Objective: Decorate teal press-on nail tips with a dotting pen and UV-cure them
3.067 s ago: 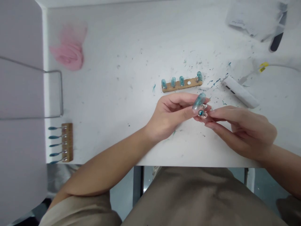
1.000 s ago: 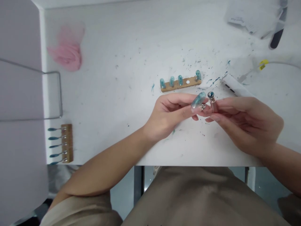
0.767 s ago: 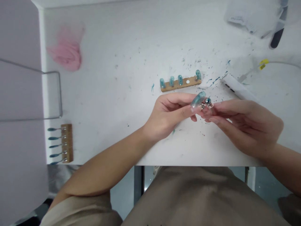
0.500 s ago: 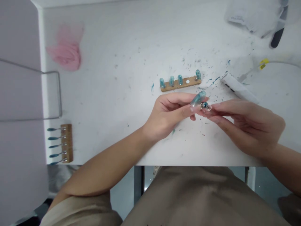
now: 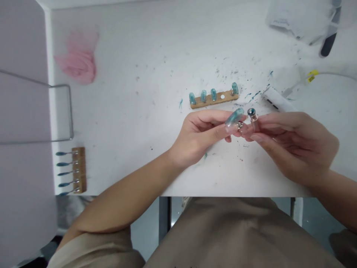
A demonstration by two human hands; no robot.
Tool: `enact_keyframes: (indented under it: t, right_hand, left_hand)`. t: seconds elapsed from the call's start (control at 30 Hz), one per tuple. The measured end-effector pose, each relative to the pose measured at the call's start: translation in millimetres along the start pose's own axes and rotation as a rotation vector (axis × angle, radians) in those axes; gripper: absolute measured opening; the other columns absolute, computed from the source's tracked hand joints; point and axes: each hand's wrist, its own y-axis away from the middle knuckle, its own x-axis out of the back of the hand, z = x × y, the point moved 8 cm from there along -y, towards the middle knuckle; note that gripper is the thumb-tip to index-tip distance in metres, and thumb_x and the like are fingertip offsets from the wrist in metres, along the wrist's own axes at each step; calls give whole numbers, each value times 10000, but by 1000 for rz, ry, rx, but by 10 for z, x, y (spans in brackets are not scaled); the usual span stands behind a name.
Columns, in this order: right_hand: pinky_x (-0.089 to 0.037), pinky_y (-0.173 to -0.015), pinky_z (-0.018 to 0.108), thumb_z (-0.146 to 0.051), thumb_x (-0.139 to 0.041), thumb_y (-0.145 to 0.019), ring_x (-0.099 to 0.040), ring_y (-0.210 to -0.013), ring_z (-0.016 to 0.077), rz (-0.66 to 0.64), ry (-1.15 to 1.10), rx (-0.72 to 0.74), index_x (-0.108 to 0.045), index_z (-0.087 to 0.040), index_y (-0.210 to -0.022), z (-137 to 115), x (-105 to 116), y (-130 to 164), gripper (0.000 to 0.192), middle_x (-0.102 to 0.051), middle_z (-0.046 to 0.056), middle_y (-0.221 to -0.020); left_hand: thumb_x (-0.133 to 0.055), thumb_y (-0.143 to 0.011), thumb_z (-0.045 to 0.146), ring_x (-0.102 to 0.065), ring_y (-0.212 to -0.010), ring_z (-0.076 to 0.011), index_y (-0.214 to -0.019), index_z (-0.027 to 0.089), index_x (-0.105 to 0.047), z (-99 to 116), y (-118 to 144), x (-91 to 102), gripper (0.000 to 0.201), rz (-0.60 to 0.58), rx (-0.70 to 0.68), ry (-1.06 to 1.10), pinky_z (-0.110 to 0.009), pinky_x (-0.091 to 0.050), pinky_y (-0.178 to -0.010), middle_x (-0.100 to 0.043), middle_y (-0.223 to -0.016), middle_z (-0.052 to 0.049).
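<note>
My left hand (image 5: 200, 137) pinches a teal, translucent false nail (image 5: 234, 117) between thumb and fingers. A small silvery stand (image 5: 240, 126) shows at the nail's lower right. Just right of it, my right hand (image 5: 295, 145) is closed on a short, shiny metal cylinder (image 5: 253, 120) with a round, dark blue end that points up and away. A slight gap separates the cylinder's end from the nail. Beyond my hands lies a wooden nail holder (image 5: 228, 97) with several teal false nails standing on it and one bare white spot between them.
At the left edge is a second wooden holder (image 5: 79, 169) with several teal nails. A pink cloth (image 5: 79, 63) lies at the back left. To the right are a white device (image 5: 275, 99) with a cable, plastic packets (image 5: 301, 20) and a dark-handled tool (image 5: 329, 44). Teal smears mark the table (image 5: 134, 104).
The metal cylinder in my right hand has swung upright and away from the nail; its dark end moved up and right. My left hand and the nail have barely moved.
</note>
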Motion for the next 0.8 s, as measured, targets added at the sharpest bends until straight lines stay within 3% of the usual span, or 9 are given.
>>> enact_keyframes:
  t: [0.27, 0.5, 0.7, 0.8]
  right_hand:
    - [-748, -1051, 256, -39, -760, -1039, -854, -1173, 111, -40, 5, 75, -758, -350, -1439, 17, -2, 17, 507, -847, -58, -1277]
    - [-740, -937, 274, -50, -764, -1045, -852, -1080, 120, -89, 82, 150, -809, -370, -1411, -55, -27, 0, 488, -848, -52, -1311]
    - [-780, -1003, 334, -72, -755, -1054, -858, -1126, 145, -48, -1, 22, -795, -418, -1464, 29, -5, 24, 538, -848, -59, -1282]
    - [-770, -1036, 296, -65, -792, -1031, -854, -1134, 118, -19, -52, -4, -796, -435, -1449, 42, 4, 24, 559, -844, -78, -1276]
  left_hand:
    - [-940, -1014, 353, -846, -862, -102, -1010, 360, -969, 30, 5, -29, 30, -42, -38, -8, -174, -659, -751, -915, -961, 22]
    - [-1001, -950, 387, -823, -828, -97, -1045, 374, -968, 22, -13, -10, 101, -24, -21, 26, -177, -655, -728, -912, -957, 20]
    - [-976, -978, 373, -844, -829, -123, -1012, 356, -968, 10, 2, 4, 39, -25, -11, 3, -210, -672, -733, -911, -945, 4]
    - [-968, -986, 370, -850, -836, -125, -1027, 366, -967, 7, 8, 4, 42, -39, -19, 3, -210, -672, -727, -908, -948, 11]
